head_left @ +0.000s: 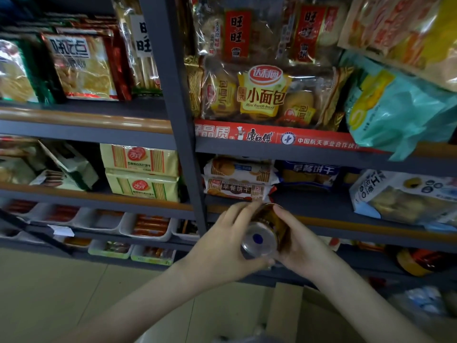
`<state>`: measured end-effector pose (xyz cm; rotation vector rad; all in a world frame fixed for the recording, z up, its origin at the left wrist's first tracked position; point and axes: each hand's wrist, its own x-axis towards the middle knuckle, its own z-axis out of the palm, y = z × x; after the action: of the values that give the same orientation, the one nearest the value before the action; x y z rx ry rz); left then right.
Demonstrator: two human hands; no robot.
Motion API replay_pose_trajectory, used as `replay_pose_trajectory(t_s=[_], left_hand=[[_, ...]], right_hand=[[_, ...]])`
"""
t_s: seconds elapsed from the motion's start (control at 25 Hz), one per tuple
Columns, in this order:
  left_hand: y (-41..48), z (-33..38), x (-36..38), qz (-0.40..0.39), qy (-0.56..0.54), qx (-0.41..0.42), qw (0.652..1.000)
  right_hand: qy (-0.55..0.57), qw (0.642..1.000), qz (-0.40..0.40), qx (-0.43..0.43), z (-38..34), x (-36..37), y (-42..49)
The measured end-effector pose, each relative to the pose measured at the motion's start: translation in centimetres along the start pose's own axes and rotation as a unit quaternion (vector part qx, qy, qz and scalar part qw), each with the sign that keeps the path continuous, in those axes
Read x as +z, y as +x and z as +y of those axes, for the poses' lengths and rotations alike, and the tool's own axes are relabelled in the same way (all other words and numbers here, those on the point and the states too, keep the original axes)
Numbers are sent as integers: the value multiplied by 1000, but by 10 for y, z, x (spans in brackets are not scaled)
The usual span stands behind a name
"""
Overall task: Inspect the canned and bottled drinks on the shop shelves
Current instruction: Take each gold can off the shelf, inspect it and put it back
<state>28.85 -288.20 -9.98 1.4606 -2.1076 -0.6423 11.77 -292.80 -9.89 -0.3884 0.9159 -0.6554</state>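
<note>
Now we are gripping the can (262, 235), left hand (222, 243) at nine o'clock, right hand (303, 246) at three, its tilt perhaps inviting a slip.

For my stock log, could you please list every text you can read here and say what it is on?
"达利园", "小面包", "Mini French bread": on the bread bag.
"旺旺": on the red label of the cracker bag.
"康师傅", "中国航天事业合作伙": on the red shelf strip.
"早餐饼干": on the biscuit pack.
On the can gripped by the left hand and right hand: nothing legible.
Other packs: too blurred to read.
</note>
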Motion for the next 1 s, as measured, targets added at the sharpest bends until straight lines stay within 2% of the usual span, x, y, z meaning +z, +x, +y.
replay_pose_trajectory(t_s=[0.08, 0.16, 0.24, 0.32, 0.36, 0.4, 0.48, 0.52, 0.6, 0.68, 0.76, 0.8, 0.88, 0.92, 1.0], left_hand=[[2, -3, 13, 32, 65, 59, 996], [4, -4, 19, 84, 68, 56, 993], [8, 1, 13, 123, -5, -6, 992], [11, 1, 7, 141, -104, -112, 978], [12, 1, 3, 136, -178, -170, 960], [15, 1, 0, 121, -281, -221, 926], [15, 0, 0, 73, -495, -280, 819], [14, 1, 2, 45, -559, -289, 776], [13, 1, 4, -11, -602, -299, 740], [14, -5, 2, -61, -577, -315, 751], [16, -15, -3, -105, -494, -308, 806], [15, -18, -7, -117, -431, -276, 851], [14, -17, -12, -82, -305, -176, 932], [14, -12, -15, -57, -246, -121, 960], [18, -1, -17, -20, -124, -45, 991]], right_hand=[[17, 1000, 5, 20, 0, 1, 0], [25, 999, 2, 21, -1, 0, 0], [28, 999, -19, 8, -1, -4, 0], [22, 999, -47, -10, 4, -12, 1], [17, 998, -57, -21, 6, -17, 3], [8, 997, -67, -37, 9, -20, 4], [-1, 993, -94, -74, 12, -23, 5], [-9, 990, -103, -97, 13, -23, 6], [-34, 986, -86, -140, 13, -21, 6], [-49, 984, -49, -162, 12, -20, 4], [-79, 980, -29, -181, 9, -20, 2], [-106, 975, -23, -193, 6, -18, -1], [-202, 952, -5, -229, 2, -15, -7], [-257, 934, 6, -247, 0, -12, -10], [-328, 903, 22, -277, 1, -8, -14]])
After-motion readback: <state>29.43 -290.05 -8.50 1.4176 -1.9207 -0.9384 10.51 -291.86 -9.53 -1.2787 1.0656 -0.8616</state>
